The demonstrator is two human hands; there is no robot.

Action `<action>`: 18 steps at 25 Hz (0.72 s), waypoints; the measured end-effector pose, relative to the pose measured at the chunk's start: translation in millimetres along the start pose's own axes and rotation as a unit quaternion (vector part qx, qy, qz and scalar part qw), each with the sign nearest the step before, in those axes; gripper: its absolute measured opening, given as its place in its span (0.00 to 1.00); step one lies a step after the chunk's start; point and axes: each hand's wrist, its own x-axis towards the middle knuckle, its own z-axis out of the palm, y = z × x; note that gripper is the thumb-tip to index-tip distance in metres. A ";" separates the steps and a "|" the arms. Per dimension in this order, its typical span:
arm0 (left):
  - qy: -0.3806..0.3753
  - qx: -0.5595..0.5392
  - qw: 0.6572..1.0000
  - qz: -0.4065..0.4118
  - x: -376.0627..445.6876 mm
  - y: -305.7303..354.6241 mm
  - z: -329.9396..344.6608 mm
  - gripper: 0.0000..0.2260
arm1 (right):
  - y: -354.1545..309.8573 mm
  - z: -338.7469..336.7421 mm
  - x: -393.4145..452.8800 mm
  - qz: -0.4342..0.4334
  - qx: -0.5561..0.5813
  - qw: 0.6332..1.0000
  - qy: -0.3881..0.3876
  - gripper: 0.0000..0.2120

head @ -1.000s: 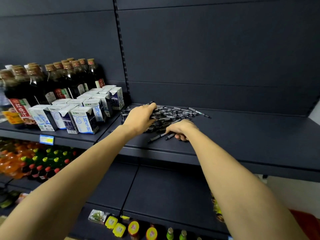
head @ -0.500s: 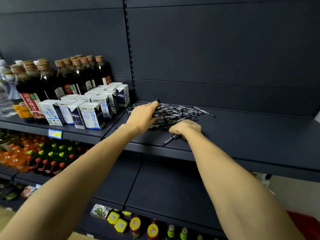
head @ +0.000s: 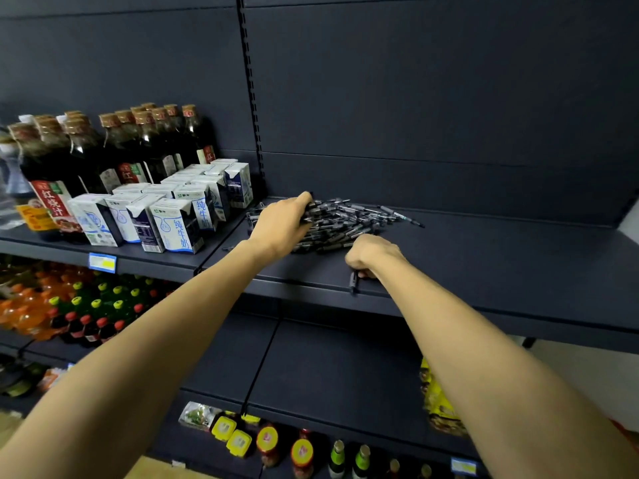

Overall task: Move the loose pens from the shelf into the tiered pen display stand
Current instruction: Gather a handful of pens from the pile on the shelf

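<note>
A heap of loose dark pens (head: 349, 221) lies on the dark shelf (head: 501, 267), just right of the upright post. My left hand (head: 281, 224) rests on the heap's left side, fingers curled around a bunch of pens. My right hand (head: 371, 255) is near the shelf's front edge, closed on a pen (head: 353, 281) whose end sticks down past the lip. No tiered pen display stand is in view.
White and blue milk cartons (head: 173, 223) stand left of the pens, with dark sauce bottles (head: 138, 146) behind them. Soda bottles (head: 69, 312) fill the shelf below at left. Jars and bottles (head: 301, 454) sit on the bottom shelf. A yellow packet (head: 437, 406) lies under my right forearm.
My right hand has drawn back from the heap toward the shelf's front edge with a pen in it. My left hand stays on the heap's left side.
</note>
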 end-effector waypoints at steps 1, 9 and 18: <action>0.005 -0.009 1.000 -0.009 0.7 0.9 -0.6 0.10 | 4.4 -3.6 -1.5 -0.004 0.022 1.000 -0.002 0.13; 0.116 -0.225 0.948 -0.191 3.5 -1.9 -4.9 0.12 | -1.3 1.8 -4.2 -0.175 0.308 0.919 0.172 0.19; 0.216 -0.252 0.885 -0.326 -70.9 -56.8 -41.5 0.14 | -96.3 68.5 -12.1 -0.339 0.467 0.812 0.085 0.14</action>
